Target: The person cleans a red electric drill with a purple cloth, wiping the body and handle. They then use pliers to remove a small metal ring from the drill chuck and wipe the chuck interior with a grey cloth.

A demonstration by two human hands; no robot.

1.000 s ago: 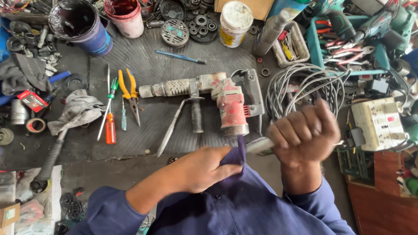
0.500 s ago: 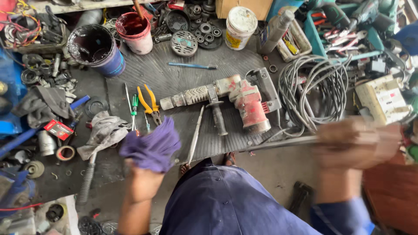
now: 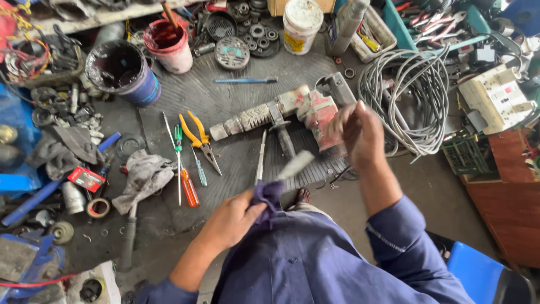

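left hand [image 3: 232, 220]: fingers pinched tight on a purple cloth [image 3: 268, 194], low centre, just above the blue-clad lap
right hand [image 3: 360, 132]: raised, fingers curled shut round one end of a pale rod [image 3: 294, 165]; motion-blurred
pale rod: slants down-left from the right hand, its lower end reaching the cloth
rotary hammer [image 3: 281, 115]: red and grey, lying flat on the ribbed mat [image 3: 225, 101], just behind the right hand
left of it: yellow-handled pliers [image 3: 198, 135], screwdrivers [image 3: 188, 183], grey rag [image 3: 143, 174]
right of it: coiled grey cable [image 3: 413, 104]
far edge: dark bucket [image 3: 121, 70], red tub [image 3: 167, 45]
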